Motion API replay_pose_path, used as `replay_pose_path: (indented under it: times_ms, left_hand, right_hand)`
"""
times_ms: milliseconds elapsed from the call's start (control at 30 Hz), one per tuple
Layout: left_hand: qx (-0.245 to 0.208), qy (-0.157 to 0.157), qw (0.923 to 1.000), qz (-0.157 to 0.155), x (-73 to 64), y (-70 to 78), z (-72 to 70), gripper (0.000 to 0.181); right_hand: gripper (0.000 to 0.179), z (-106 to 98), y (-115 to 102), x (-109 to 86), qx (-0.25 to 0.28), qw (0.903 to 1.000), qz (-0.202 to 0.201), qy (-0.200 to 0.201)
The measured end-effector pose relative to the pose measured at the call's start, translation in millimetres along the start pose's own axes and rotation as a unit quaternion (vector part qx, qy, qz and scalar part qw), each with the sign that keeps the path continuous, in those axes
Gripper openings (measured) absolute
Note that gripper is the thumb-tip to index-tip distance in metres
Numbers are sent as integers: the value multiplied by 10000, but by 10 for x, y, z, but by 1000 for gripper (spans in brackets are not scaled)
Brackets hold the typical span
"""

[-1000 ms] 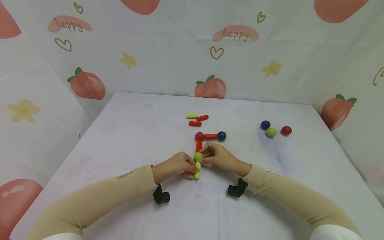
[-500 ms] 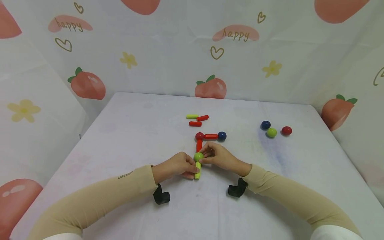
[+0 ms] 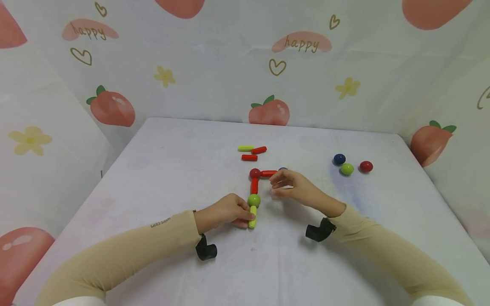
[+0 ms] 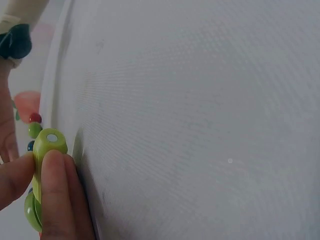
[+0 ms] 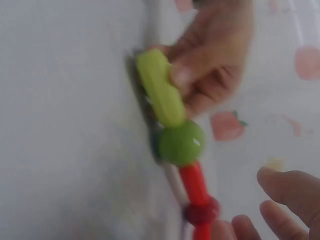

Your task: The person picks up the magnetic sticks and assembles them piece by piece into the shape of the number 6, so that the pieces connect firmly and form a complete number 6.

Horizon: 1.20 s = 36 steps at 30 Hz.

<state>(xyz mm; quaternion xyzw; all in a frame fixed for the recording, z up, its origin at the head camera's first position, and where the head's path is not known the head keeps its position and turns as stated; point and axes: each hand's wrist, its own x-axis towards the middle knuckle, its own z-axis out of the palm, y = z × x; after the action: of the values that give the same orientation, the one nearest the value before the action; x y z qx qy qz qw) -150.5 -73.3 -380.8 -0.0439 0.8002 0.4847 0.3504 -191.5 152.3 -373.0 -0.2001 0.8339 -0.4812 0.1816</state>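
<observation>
My left hand (image 3: pixel 227 211) pinches a yellow-green rod (image 3: pixel 252 217) between thumb and fingers. The rod's far end meets a green ball (image 3: pixel 254 200); in the left wrist view a round silvery spot shows on the near end of the rod (image 4: pixel 52 138). From the green ball a red rod (image 3: pixel 254 185) runs away to a red ball (image 3: pixel 254 173). Another red rod (image 3: pixel 268 173) goes rightward from there to a blue ball (image 3: pixel 282 169), mostly covered by my right hand (image 3: pixel 302 189). That hand hovers right of the chain, fingers loosely bent, holding nothing.
Behind the chain lie a loose yellow-green rod (image 3: pixel 245 148) and two loose red rods (image 3: pixel 249 157). Towards the table's right side sit a blue ball (image 3: pixel 339 159), a green ball (image 3: pixel 347 169) and a red ball (image 3: pixel 366 166). A patterned cloth hangs behind the table (image 3: pixel 172 170).
My right hand has let go of the green ball and moved right and slightly away from me, over the blue ball. The left hand stays on the yellow-green rod.
</observation>
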Motion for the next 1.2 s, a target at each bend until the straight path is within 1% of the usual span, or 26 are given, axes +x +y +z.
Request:
replay_pose_path:
  times_ms: [133,300,367,467,600,633,700,800,933,1033,1200]
  left_hand:
    - [10,1,10000,18,-1,-1,-1,17]
    - [-4,8,10000,22,7,-11,0,17]
    - [-18,13,10000,0,8,-10,0,18]
    - [-45,7,10000,-10,11,-13,2,19]
    - [-36,-5,10000,10,13,-19,4,19]
    - [-34,-4,10000,19,14,-21,4,19]
    - [-26,4,10000,24,14,-23,6,19]
    - [-55,13,10000,31,9,-23,11,19]
    - [-68,15,10000,39,5,-24,9,19]
    - [-46,10,10000,44,6,-23,7,20]
    - [-40,0,10000,26,8,-22,7,19]
  right_hand:
    - [39,-249,-30,-87,-196,9988,-190,413]
    - [42,-591,-75,-251,-395,9929,-299,1079]
    - [41,-718,-89,-328,-415,9888,-273,1407]
    - [40,-887,-76,-435,-295,9812,-262,1887]
    - [40,-1072,35,-540,-353,9688,-89,2451]
    - [41,-1112,75,-563,-419,9660,23,2550]
    - [44,-1183,168,-599,-487,9610,208,2715]
    - [41,-1255,311,-627,-346,9553,360,2913]
    - [30,-1305,457,-647,-68,9513,401,3056]
    - [30,-1328,563,-653,-187,9494,600,3077]
    - [45,-1343,758,-632,-480,9440,869,3146]
